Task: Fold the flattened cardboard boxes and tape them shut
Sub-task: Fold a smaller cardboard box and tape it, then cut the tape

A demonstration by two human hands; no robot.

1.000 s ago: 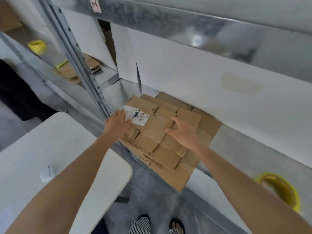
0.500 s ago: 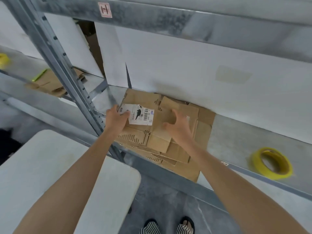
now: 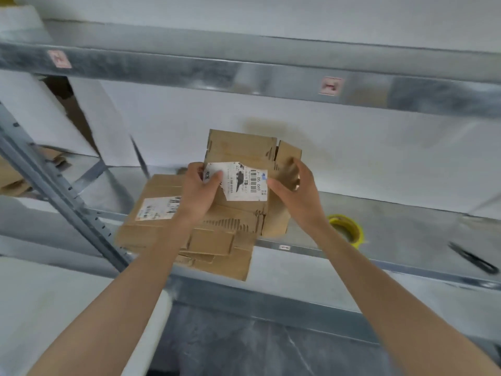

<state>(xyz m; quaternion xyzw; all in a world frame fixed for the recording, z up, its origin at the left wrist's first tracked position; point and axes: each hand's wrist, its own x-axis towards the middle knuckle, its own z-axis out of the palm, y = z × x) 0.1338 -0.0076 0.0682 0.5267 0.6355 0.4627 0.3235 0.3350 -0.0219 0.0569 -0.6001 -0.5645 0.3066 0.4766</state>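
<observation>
We're holding one flattened box (image 3: 241, 147) upright, just above the stack (image 3: 151, 221) on the metal shelf (image 3: 406, 226). L hand (image 3: 196, 191) pinches its left edge, thumb on the label (image 3: 244, 183). R hand (image 3: 295, 196) has fingers curled round the right flap. Yellow tape roll (image 3: 345, 229) on the shelf, near on the right.

Mid-frame, the left hand (image 3: 195, 191) and right hand (image 3: 295, 189) grip a flattened brown cardboard box (image 3: 244, 153) bearing a torn white label (image 3: 240, 184), above a stack of flat brown cardboard (image 3: 211, 240) on a grey metal shelf (image 3: 406, 226).
</observation>
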